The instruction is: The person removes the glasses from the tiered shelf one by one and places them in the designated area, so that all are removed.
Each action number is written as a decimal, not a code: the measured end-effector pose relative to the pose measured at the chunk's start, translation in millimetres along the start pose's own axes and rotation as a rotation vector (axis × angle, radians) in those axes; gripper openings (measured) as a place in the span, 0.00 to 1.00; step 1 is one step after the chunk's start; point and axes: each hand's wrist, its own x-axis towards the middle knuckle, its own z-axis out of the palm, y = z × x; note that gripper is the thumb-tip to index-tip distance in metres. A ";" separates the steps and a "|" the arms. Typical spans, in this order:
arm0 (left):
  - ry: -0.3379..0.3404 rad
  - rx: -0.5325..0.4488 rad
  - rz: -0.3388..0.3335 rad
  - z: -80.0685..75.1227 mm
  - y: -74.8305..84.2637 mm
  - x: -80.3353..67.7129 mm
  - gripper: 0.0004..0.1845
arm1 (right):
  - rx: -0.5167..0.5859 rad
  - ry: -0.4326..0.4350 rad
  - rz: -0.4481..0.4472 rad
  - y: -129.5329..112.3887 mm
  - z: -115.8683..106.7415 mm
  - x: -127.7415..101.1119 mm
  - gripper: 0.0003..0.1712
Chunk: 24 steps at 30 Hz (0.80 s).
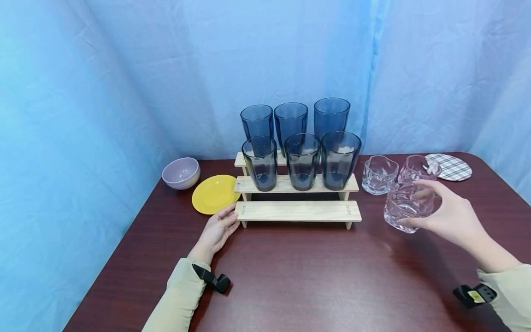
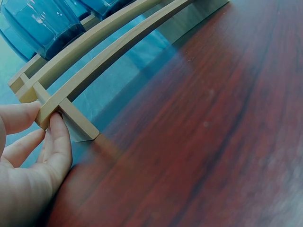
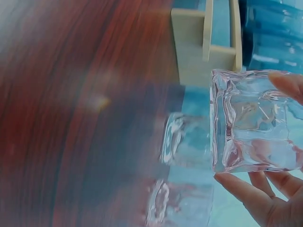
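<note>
My right hand (image 1: 452, 214) grips a clear, wavy-walled glass tumbler (image 1: 400, 200) between thumb and fingers, in front of two more tumblers. In the right wrist view that tumbler (image 3: 220, 127) is raised above the table, its thick base facing left. On the other side, my left hand (image 1: 216, 229) pinches the left end of the lowest shelf of a three-step wooden rack (image 1: 296, 211). The left wrist view shows the thumb on top of the shelf end (image 2: 49, 111) and fingers beneath it. Tall blue-grey glasses (image 1: 302, 161) stand on the upper two steps; the lowest step is bare.
Right of the rack stand a clear tumbler (image 1: 378, 177) and a pinkish tumbler (image 1: 408, 168), with a plaid round mat (image 1: 455, 168) behind. A yellow plate (image 1: 215, 193) and a lilac bowl (image 1: 181, 174) lie to the left. Blue curtains (image 1: 207, 69) hang behind the dark wooden table (image 1: 298, 272).
</note>
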 end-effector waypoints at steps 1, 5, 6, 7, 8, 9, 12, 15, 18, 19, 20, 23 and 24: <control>0.000 0.005 -0.001 0.1 0.0 0.0 0.27 | -0.005 0.002 0.007 2.6 -1.6 0.2 0.48; 0.004 0.005 -0.003 0.5 0.2 0.0 0.27 | -0.040 0.018 0.035 13.8 -8.0 1.7 0.49; 0.004 0.005 -0.002 0.6 0.3 -0.2 0.27 | -0.048 0.026 0.038 17.0 -9.8 2.2 0.49; 0.003 0.001 -0.002 0.6 0.4 -0.2 0.27 | -0.061 0.034 0.041 20.3 -11.5 3.0 0.49; 0.004 -0.001 -0.001 0.6 0.5 -0.4 0.27 | -0.071 0.043 0.045 23.8 -13.2 3.9 0.49; 0.005 -0.006 0.000 0.6 0.7 -0.7 0.27 | -0.079 0.050 0.046 27.3 -14.9 4.9 0.49; 0.002 -0.006 0.006 0.5 1.2 -1.6 0.27 | -0.098 0.068 0.050 37.9 -20.4 7.4 0.49; -0.002 -0.010 0.005 0.4 1.2 -1.4 0.27 | -0.123 0.074 0.059 47.8 -25.5 9.5 0.48; -0.006 -0.006 0.001 0.1 0.6 -0.5 0.27 | -0.150 0.068 0.101 58.0 -29.6 10.9 0.49; -0.007 -0.005 0.001 0.0 0.6 -0.4 0.27 | -0.144 0.065 0.116 61.7 -30.5 11.2 0.49; -0.009 0.001 0.002 -0.1 0.5 -0.3 0.28 | -0.136 0.063 0.135 65.5 -31.3 11.5 0.50; -0.007 0.005 0.005 -0.3 0.2 0.0 0.27 | -0.099 0.084 0.189 78.6 -31.9 12.5 0.51; -0.009 0.007 0.009 -0.3 0.3 0.0 0.27 | -0.063 0.100 0.193 85.9 -31.7 13.5 0.52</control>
